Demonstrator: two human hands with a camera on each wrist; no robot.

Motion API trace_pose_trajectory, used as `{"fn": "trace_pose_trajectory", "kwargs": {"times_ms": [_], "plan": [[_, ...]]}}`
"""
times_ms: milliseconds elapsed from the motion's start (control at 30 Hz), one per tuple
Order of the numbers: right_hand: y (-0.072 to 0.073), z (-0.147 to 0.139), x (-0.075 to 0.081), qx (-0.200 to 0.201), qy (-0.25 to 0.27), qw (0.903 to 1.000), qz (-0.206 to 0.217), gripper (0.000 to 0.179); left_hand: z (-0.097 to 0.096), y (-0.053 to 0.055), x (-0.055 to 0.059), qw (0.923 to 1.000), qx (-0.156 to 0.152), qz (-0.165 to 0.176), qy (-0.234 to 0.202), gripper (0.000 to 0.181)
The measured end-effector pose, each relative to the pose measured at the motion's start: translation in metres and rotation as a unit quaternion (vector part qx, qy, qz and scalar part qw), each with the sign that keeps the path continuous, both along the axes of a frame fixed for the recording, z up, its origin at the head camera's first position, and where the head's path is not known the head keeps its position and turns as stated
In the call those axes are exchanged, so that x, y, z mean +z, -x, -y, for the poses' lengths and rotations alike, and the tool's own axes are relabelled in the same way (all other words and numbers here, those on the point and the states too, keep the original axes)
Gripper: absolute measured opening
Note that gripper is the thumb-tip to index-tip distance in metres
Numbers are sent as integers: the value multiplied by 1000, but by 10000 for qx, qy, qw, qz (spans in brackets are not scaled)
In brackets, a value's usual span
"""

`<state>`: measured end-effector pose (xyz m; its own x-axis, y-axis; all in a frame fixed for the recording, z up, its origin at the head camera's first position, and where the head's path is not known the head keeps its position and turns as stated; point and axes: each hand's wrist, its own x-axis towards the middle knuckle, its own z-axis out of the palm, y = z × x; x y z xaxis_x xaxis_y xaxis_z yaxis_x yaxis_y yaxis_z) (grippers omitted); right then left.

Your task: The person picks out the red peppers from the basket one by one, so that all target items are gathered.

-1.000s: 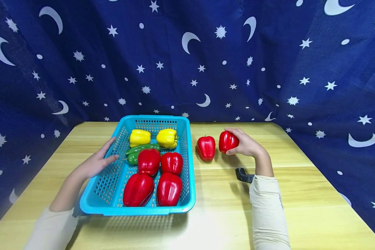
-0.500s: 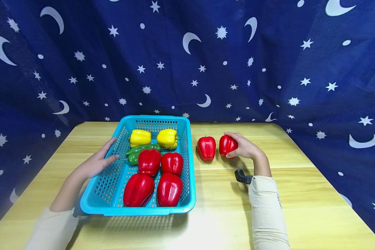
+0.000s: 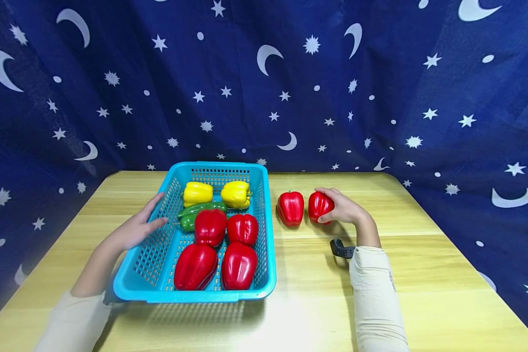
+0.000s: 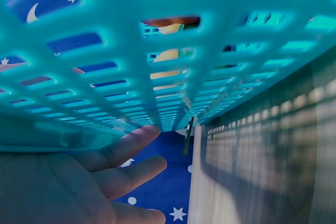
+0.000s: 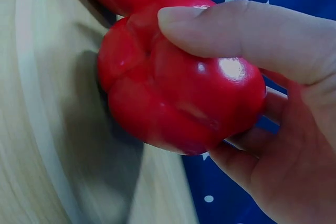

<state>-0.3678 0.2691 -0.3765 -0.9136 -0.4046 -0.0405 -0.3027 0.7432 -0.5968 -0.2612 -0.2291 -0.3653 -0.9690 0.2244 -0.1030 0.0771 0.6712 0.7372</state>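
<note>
My left hand (image 3: 134,231) holds the left side of the blue plastic basket (image 3: 193,296), its thumb over the rim. In the left wrist view, its straight fingers (image 4: 137,176) lie along the outside of the slotted wall. My right hand (image 3: 346,209) grips a red bell pepper (image 3: 319,206) low at the table, right of the basket. In the right wrist view, the thumb (image 5: 210,27) presses one side of that pepper and the fingers wrap partly behind it. Just to its left stands another red bell pepper (image 3: 290,209).
Inside the basket lie two yellow bell peppers (image 3: 236,194), long green peppers (image 3: 201,209) and several red bell peppers (image 3: 239,266). A black bracket (image 3: 341,249) sits under the right wrist. Behind the wooden table (image 3: 308,293) hangs a blue star-patterned cloth (image 3: 229,98).
My right hand has lowered the red bell pepper slightly, and it now stands level with the neighbouring one. My left hand and the basket have stayed in place.
</note>
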Motion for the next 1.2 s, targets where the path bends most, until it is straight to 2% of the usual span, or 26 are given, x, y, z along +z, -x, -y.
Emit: {"fn": "trace_pose_trajectory", "kwargs": {"times_ms": [233, 533, 833, 1200], "plan": [[1, 0, -5, -1, -2, 9998, 182, 87, 0, 0, 0, 9999, -46, -4, -122, 72], [-2, 0, -2, 5, 14, 9993, 376, 88, 1, 1, -2, 9997, -67, 53, -225, 72], [-4, -1, 2, -47, -4, 9981, 614, 91, 1, 0, -2, 9998, -64, 48, -182, 72], [-4, -3, 3, -137, -74, 9977, 664, 92, 0, 0, 0, 9999, -61, 22, -133, 72]]}}
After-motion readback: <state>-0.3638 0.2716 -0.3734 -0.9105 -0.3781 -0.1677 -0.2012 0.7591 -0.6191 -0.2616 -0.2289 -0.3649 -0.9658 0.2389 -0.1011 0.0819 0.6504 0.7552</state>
